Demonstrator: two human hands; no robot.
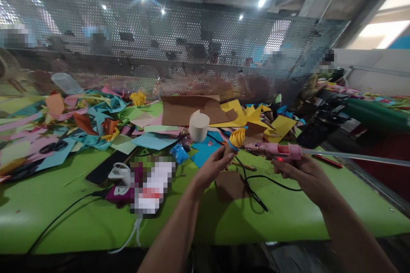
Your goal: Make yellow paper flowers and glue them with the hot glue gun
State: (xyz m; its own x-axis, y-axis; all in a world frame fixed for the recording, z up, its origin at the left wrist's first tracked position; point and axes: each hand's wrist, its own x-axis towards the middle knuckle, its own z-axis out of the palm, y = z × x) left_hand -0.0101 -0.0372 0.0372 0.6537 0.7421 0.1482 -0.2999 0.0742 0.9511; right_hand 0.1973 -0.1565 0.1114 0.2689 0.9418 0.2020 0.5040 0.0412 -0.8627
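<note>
My right hand (303,175) is closed round the handle of a pink hot glue gun (278,150). A red light glows on the gun, and a long clear glue stick (349,155) runs out of its back. The nozzle points left at a small paper craft piece with yellow coiled strips (237,137) and bits of blue. My left hand (215,163) pinches that piece near its base; its lower part is hidden by my fingers. Below the hands, a brown paper piece (232,185) and a black cable (256,198) lie on the green table (282,217).
Coloured paper scraps (96,115) heap along the back. A cream paper roll (199,127) stands mid-table. At left are black scissors (54,146), a dark phone (107,166), a white plug adapter (120,175) and a blurred-out phone (156,187). A red pen (327,161) lies right.
</note>
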